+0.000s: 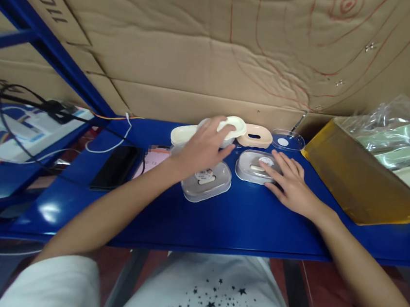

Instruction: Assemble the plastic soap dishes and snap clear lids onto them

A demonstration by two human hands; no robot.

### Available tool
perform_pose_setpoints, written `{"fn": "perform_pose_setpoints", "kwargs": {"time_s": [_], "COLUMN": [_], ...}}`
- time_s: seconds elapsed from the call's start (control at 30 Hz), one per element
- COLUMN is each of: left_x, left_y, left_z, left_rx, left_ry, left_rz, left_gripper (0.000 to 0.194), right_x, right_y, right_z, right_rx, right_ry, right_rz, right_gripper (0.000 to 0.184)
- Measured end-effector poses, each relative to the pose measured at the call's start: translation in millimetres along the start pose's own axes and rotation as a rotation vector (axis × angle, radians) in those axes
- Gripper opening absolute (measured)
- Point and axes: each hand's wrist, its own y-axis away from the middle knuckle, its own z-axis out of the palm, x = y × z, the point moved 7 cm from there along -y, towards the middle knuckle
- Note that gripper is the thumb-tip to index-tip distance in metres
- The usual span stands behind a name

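My left hand (205, 146) reaches to the back of the blue table, its fingers curled over a cream oval dish (238, 124) with the thumb below. A second cream oval piece (182, 134) lies partly behind that hand. Under my left wrist sits an oval box with a clear lid (207, 187), a printed label and a pale slot-shaped part. My right hand (290, 182) rests with spread fingers on the right side of a similar clear-lidded oval box (250, 174). Behind it are a peach oval piece with a slot (260, 134) and a loose clear lid (294, 141) bearing a white round sticker.
On the right stands a yellow-brown open bin (366, 182) with plastic-wrapped pale green and cream pieces. A black phone-like object (115, 166) and pink printed paper (157, 158) lie left. Further left are a white power strip (46, 134) and cables. Cardboard (186, 49) walls the back.
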Motion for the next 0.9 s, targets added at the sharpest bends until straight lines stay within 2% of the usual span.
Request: {"fn": "perform_pose_setpoints", "kwargs": {"time_s": [0.07, 0.13, 0.23, 0.43, 0.57, 0.63, 0.7, 0.8, 0.9], "left_x": [-24.9, -46.0, -63.6, -65.9, -62.0, -53.9, -35.5, 7.4, 48.5], "left_y": [-3.2, -3.7, -3.2, -6.9, -9.9, -11.7, -12.0, -1.4, 27.0], "left_z": [2.0, 11.5, 24.7, 28.0, 20.8, 13.6, 5.1, -3.4, -3.9], "left_rx": [-0.035, -0.136, -0.236, -0.194, -0.127, -0.080, -0.038, -0.049, -0.093], "left_ry": [-0.094, -0.111, -0.064, -0.027, 0.010, 0.060, 0.138, 0.181, 0.088], "left_rz": [-0.112, -0.210, -0.282, -0.284, -0.270, -0.222, -0.111, 0.097, 0.225], "left_gripper": [0.052, 0.060, 0.061, 0.043, 0.042, 0.040, 0.036, 0.035, 0.033], "right_x": [3.3, 4.6, 5.3, 1.9, -2.9, -4.9, -6.4, -12.0, -25.1], "right_y": [-1.0, -2.0, -2.7, -2.3, -2.9, -4.2, -5.2, -2.1, 10.5], "right_z": [-2.0, -1.7, 1.3, 3.0, 2.4, 0.1, -8.2, -31.4, -49.6], "right_rx": [0.038, 0.051, 0.044, 0.024, 0.025, 0.046, 0.112, 0.259, 0.292], "right_ry": [0.013, 0.000, -0.015, -0.011, -0.008, -0.019, -0.032, -0.018, 0.022], "right_rz": [0.003, -0.008, -0.010, -0.005, -0.004, 0.011, 0.033, 0.024, -0.056], "right_gripper": [0.069, 0.067, 0.066, 0.064, 0.062, 0.067, 0.078, 0.086, 0.080]}}
